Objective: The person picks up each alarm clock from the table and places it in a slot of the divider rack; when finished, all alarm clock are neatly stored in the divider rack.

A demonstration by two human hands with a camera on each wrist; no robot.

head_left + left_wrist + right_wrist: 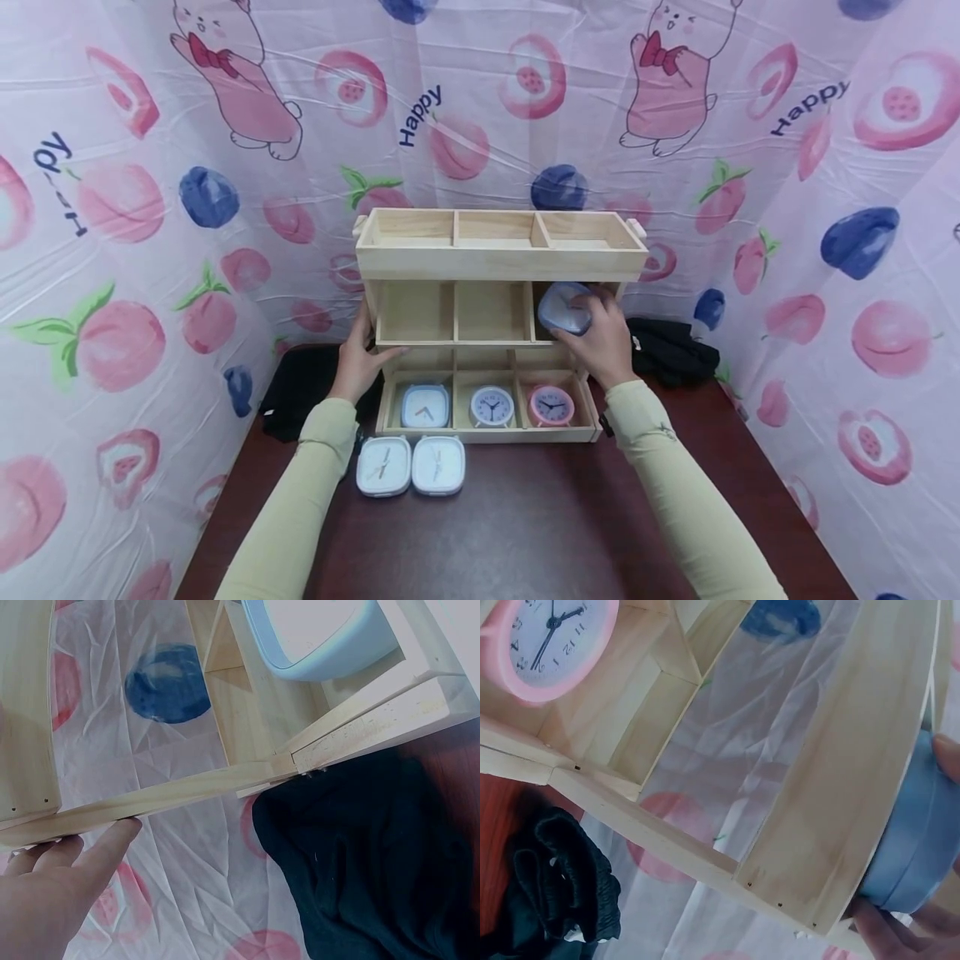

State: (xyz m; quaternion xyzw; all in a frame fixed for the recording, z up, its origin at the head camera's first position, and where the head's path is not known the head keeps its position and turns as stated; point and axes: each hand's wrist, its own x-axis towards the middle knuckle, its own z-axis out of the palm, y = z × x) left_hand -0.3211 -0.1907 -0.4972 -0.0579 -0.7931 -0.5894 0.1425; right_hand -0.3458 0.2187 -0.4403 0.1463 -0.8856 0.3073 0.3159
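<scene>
A three-tier wooden rack (502,265) stands on the table, each tier split into three compartments. My right hand (606,337) grips a blue rounded-square clock (564,308) at the right compartment of the middle tier. In the right wrist view, thumb and fingers hold the clock (919,832) from both sides, partly past the tier's front edge. My left hand (358,360) rests against the rack's left side; its fingertips touch the wooden side strut (165,799) in the left wrist view. The bottom tier holds a light-blue square clock (425,407), a white round clock (492,407) and a pink round clock (551,406).
Two white square clocks (384,467) lie side by side on the table before the rack's left front. Black cloth (300,392) lies left of the rack, and another black cloth bundle (675,350) lies to the right. A fruit-print curtain (480,108) surrounds the table.
</scene>
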